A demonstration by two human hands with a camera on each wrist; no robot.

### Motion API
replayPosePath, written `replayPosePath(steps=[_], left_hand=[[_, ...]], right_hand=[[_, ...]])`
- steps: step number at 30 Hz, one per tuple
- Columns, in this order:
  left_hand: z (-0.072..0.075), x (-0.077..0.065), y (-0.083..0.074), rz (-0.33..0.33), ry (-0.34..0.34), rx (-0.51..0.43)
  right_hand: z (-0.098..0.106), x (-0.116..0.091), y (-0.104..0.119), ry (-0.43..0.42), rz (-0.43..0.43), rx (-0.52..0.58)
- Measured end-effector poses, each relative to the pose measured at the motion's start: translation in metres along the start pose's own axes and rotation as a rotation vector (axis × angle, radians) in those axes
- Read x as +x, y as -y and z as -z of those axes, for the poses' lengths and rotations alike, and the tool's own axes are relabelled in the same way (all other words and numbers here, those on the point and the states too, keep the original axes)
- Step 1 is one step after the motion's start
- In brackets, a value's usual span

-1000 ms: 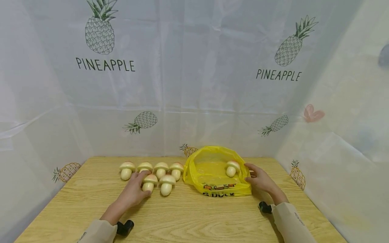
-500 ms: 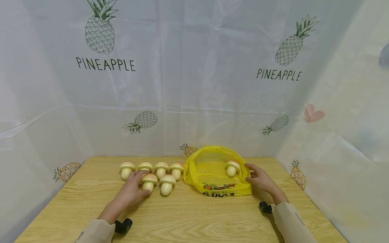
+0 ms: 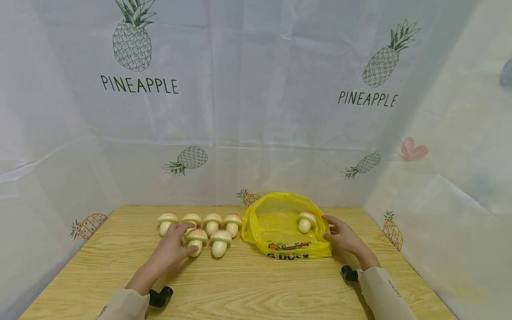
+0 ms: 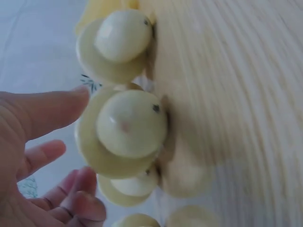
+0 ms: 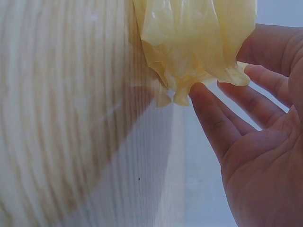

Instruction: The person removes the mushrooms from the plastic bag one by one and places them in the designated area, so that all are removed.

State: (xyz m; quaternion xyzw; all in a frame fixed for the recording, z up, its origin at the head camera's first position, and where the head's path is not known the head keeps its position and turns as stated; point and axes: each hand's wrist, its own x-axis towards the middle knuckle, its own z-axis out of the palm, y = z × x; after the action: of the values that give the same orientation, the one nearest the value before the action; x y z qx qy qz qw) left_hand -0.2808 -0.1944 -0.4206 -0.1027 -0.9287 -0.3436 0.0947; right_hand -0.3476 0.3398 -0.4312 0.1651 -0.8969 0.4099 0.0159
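Several toy mushrooms with pale stems and pinkish-cream caps stand on the table's left half. My left hand point(image 3: 170, 250) is beside the front-left mushroom point(image 3: 196, 241), thumb and fingers spread apart around its left side. In the left wrist view that mushroom point(image 4: 132, 124) has the thumb point(image 4: 61, 111) at its cap's edge; whether they touch I cannot tell. Another mushroom point(image 3: 219, 243) stands just to its right. At the right, my right hand point(image 3: 343, 236) holds the side of a yellow plastic bag point(image 3: 298, 250), whose mouth gapes toward me. Inside the bag is one mushroom point(image 3: 306, 222).
A back row of mushrooms, including one at the far left point(image 3: 167, 222) and one near the bag point(image 3: 232, 224), lines the wooden table point(image 3: 248, 289). White cloth printed with pineapples point(image 3: 256, 115) hangs behind and along both sides.
My left hand has shifted slightly left, its fingers drawing back from the front-left mushroom, which stays put. The right hand and the bag have not visibly moved.
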Motion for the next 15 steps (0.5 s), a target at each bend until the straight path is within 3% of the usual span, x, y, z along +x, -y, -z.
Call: replayPosePath(steps=[7,15], left_hand=[[0.0,-0.003,-0.014,-0.143,-0.081,-0.009],[-0.006,-0.006,-0.032,-0.271,-0.045,-0.016]], right_hand=[[0.0,-0.002,0.006,0.002,-0.009,-0.009],[0.004,-0.012,0.039,0.033,0.001,-0.004]])
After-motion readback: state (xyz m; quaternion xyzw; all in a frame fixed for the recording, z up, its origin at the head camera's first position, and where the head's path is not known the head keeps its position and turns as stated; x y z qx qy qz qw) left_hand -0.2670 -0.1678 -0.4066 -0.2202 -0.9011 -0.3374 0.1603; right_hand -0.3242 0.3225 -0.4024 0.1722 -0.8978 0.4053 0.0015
